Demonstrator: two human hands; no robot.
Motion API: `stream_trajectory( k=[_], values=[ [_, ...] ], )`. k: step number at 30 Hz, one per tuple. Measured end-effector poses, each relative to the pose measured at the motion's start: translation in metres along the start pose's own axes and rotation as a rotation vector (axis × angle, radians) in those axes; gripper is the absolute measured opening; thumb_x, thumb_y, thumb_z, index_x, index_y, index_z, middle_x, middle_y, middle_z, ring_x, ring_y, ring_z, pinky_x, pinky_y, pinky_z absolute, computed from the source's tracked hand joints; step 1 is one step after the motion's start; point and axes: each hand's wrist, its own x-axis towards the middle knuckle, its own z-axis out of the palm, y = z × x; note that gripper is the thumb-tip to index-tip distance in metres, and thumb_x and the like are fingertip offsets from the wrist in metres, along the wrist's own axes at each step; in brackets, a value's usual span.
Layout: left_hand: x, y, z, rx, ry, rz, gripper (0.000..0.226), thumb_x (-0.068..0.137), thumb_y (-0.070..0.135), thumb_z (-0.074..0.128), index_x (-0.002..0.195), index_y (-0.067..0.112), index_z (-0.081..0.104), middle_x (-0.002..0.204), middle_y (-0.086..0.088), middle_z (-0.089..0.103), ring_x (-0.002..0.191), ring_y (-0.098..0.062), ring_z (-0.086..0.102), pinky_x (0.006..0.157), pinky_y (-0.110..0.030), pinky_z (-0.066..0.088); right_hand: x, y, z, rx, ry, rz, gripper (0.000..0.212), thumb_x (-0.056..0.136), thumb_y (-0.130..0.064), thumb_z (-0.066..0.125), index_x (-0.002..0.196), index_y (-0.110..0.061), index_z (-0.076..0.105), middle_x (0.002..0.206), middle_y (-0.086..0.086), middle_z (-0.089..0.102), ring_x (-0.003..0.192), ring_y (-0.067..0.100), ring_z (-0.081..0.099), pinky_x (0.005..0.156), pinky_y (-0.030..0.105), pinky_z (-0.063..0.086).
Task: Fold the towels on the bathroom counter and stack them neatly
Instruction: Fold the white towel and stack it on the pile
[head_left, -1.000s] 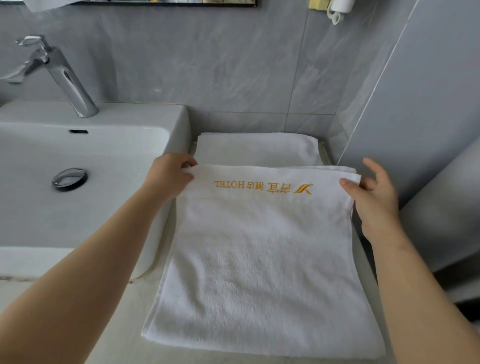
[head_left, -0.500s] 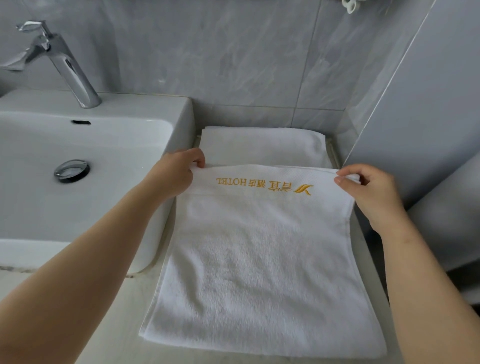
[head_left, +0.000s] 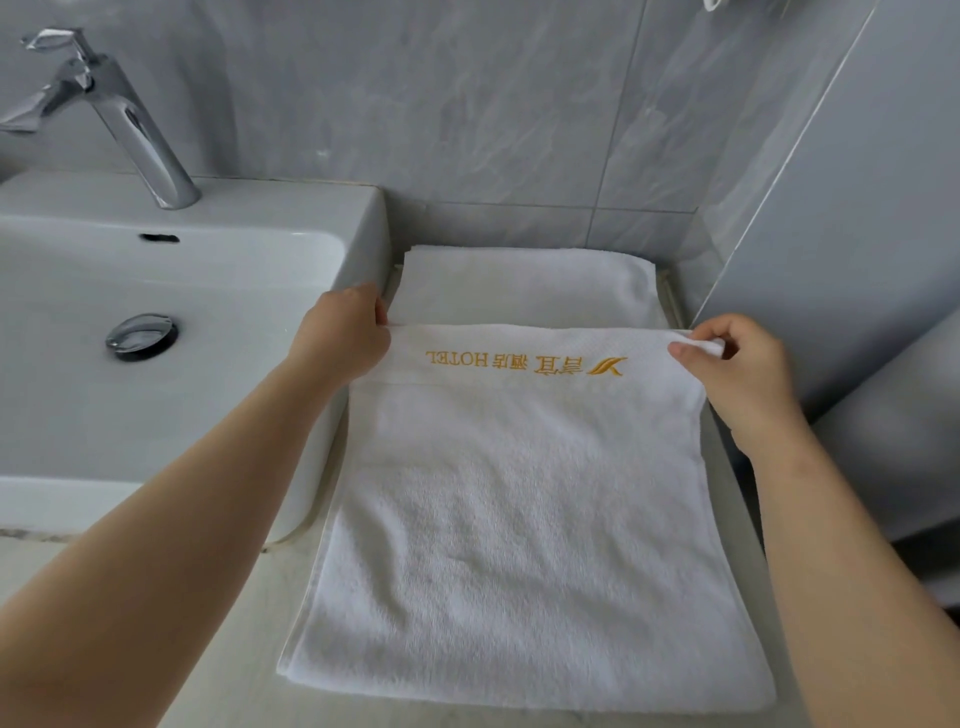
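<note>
I see a white hotel towel (head_left: 524, 519) lying flat on the bathroom counter (head_left: 171, 675), pressed between the white sink basin (head_left: 363, 228) and the grey side wall. Both of my hands pinch its far corners. I judge the grip is there so the far edge can be drawn back toward me in one even fold.

My left hand (head_left: 340, 335) holds the far left corner, fingers curled under the hem, thumb side on top. My right hand (head_left: 737, 364) nips the far right corner between thumb and forefinger, a small bunch of cloth poking past the fingertips. Both grips are narrow and closed on the cloth. Both forearms reach forward from the near edge, roughly parallel, wrists low.

Between the two grips runs a gold embroidered logo (head_left: 524, 362), reading upside down to me. Just beyond my fingers, against the tiled wall, a folded white towel (head_left: 524, 283) already lies flat. To the far left of my grip stands a chrome faucet (head_left: 124, 119).
</note>
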Motion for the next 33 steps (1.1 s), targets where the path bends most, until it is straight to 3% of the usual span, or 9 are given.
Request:
stream_trajectory(
  k=[3,7,10,14,18,22,27,30,33],
  values=[
    [0.004,0.002,0.005,-0.005,-0.016,-0.036,0.020,0.082,-0.004,0.040,0.100,0.003,0.046,0.105,-0.020,0.055,0.098,-0.037,0.051,0.074,-0.036,0.038,0.002,0.003,0.005,0.012,0.064,0.005,0.027,0.078,-0.011,0.071,0.073,-0.024,0.048,0.073,-0.007,0.051,0.065,0.010,0.046,0.063,0.027,0.040],
    [0.010,0.004,0.013,0.060,-0.034,-0.025,0.025,0.083,-0.002,0.041,0.107,0.002,0.045,0.115,-0.022,0.050,0.108,-0.038,0.046,0.083,-0.038,0.038,0.004,0.004,0.008,-0.117,0.097,-0.004,0.028,0.078,-0.014,0.072,0.104,-0.016,0.060,0.089,-0.003,0.057,0.079,0.014,0.053,0.070,0.025,0.042],
    [0.016,0.007,0.018,0.180,-0.015,0.022,0.025,0.087,0.003,0.039,0.106,0.008,0.054,0.115,-0.018,0.051,0.113,-0.036,0.044,0.092,-0.039,0.037,0.009,0.000,0.008,-0.253,0.118,-0.016,0.016,0.080,-0.014,0.069,0.096,-0.012,0.067,0.085,-0.003,0.060,0.080,0.016,0.055,0.071,0.026,0.042],
    [0.024,0.012,0.028,0.199,0.066,0.010,0.026,0.089,0.004,0.040,0.109,0.009,0.056,0.116,-0.016,0.050,0.113,-0.036,0.042,0.091,-0.038,0.035,0.022,0.002,0.014,-0.281,0.155,-0.021,0.014,0.080,-0.014,0.067,0.094,-0.010,0.068,0.085,0.000,0.062,0.079,0.017,0.055,0.069,0.025,0.041],
    [0.021,0.010,0.043,0.135,0.116,0.007,0.040,0.086,-0.003,0.039,0.124,0.007,0.047,0.126,-0.018,0.042,0.114,-0.036,0.040,0.093,-0.040,0.034,0.032,0.014,0.022,-0.195,0.171,0.004,0.029,0.083,-0.006,0.061,0.111,-0.014,0.064,0.108,0.003,0.065,0.092,0.026,0.063,0.085,0.037,0.051],
    [-0.003,0.003,0.065,0.080,-0.001,0.090,0.046,0.090,0.006,0.046,0.136,0.008,0.037,0.142,-0.012,0.033,0.127,-0.033,0.034,0.100,-0.041,0.032,0.019,0.027,0.031,-0.199,0.037,0.073,0.043,0.086,-0.003,0.055,0.127,-0.016,0.055,0.118,0.006,0.059,0.103,0.020,0.057,0.092,0.029,0.042],
    [-0.067,0.007,0.087,0.126,-0.160,0.212,0.054,0.099,0.033,0.036,0.148,0.019,0.019,0.156,-0.001,0.016,0.146,-0.021,0.005,0.116,-0.039,0.010,-0.045,0.031,0.048,-0.354,-0.133,0.015,0.038,0.091,-0.009,0.055,0.129,-0.013,0.055,0.138,0.005,0.050,0.131,0.023,0.042,0.105,0.029,0.030],
    [-0.112,0.014,0.100,0.208,-0.316,0.256,0.057,0.098,0.049,0.021,0.150,0.032,0.003,0.159,0.006,-0.003,0.145,-0.019,-0.009,0.117,-0.042,-0.003,-0.098,0.030,0.072,-0.523,-0.307,-0.151,0.043,0.091,-0.029,0.047,0.133,-0.018,0.053,0.147,0.007,0.039,0.139,0.029,0.031,0.110,0.042,0.027],
    [-0.135,0.002,0.114,0.292,-0.387,0.216,0.074,0.078,0.069,-0.006,0.146,0.042,-0.008,0.158,0.009,-0.010,0.144,-0.018,-0.015,0.116,-0.046,-0.008,-0.137,0.040,0.078,-0.806,-0.532,-0.104,0.059,0.090,-0.057,0.019,0.146,-0.038,0.024,0.158,-0.006,0.009,0.146,0.018,0.003,0.115,0.038,0.003]
  ],
)
